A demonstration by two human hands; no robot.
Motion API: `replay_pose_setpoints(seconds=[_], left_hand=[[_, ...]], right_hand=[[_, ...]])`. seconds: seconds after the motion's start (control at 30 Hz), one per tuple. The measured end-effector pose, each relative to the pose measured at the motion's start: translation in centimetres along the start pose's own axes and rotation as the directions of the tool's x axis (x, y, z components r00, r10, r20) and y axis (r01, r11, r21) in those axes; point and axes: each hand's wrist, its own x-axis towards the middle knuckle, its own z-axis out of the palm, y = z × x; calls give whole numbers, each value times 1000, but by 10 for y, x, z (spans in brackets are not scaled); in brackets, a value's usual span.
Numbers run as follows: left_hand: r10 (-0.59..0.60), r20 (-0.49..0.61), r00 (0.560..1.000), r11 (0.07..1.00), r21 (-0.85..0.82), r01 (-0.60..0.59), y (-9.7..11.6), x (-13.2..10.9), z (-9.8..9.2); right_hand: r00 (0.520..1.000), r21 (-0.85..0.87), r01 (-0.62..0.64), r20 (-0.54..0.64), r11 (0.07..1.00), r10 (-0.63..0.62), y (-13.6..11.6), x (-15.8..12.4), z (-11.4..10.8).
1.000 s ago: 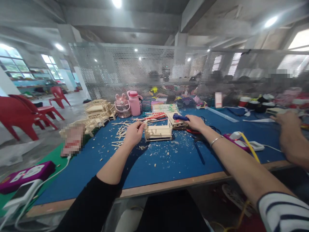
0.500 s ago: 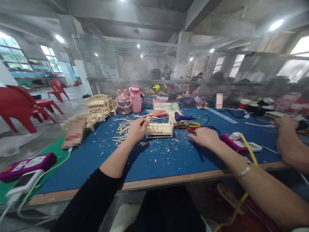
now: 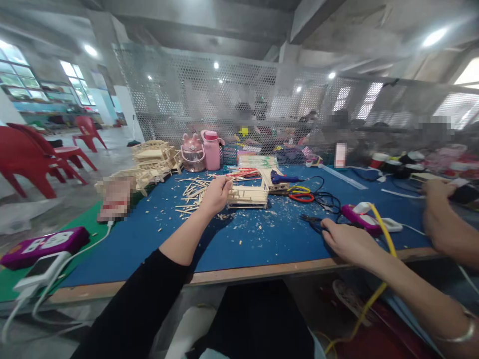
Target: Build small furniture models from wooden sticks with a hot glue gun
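My left hand (image 3: pixel 216 196) is closed on the left end of a small wooden stick frame (image 3: pixel 247 197), a pale railed piece resting on the blue table mat. Its fingertips pinch the frame's corner. To the right, my right hand (image 3: pixel 346 240) is curled around the handles of dark pliers (image 3: pixel 310 221), whose jaws point left, low over the mat. Loose wooden sticks (image 3: pixel 192 192) lie beside my left hand. Behind the frame, a blue glue gun (image 3: pixel 281 178) rests by a wooden piece, with red-and-yellow-handled scissors (image 3: pixel 301 197) in front of it.
Finished-looking wooden stick models (image 3: pixel 155 162) are piled at the back left, beside pink bottles (image 3: pixel 211 152). A purple power strip (image 3: pixel 361 219) with a yellow cable stands right. A co-worker's hand (image 3: pixel 437 192) is at far right. A perforated screen (image 3: pixel 224 99) stands behind the table.
My right hand has moved right and toward me, turning the pliers so the jaws now show pointing left. My left hand stays on the wooden frame.
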Motion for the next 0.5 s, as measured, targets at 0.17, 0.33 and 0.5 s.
replay_pose_setpoints(seconds=[0.17, 0.33, 0.5], left_hand=[[13, 74, 997, 999, 33, -15, -5, 3, 9], [76, -27, 997, 992, 105, -72, -13, 5, 18], [200, -69, 977, 956, 230, -179, -13, 2, 22]], right_hand=[[962, 321, 134, -271, 938, -45, 13, 3, -14], [937, 768, 217, -337, 603, 93, 8, 22, -23], [924, 908, 357, -378, 219, 58, -16, 65, -29]])
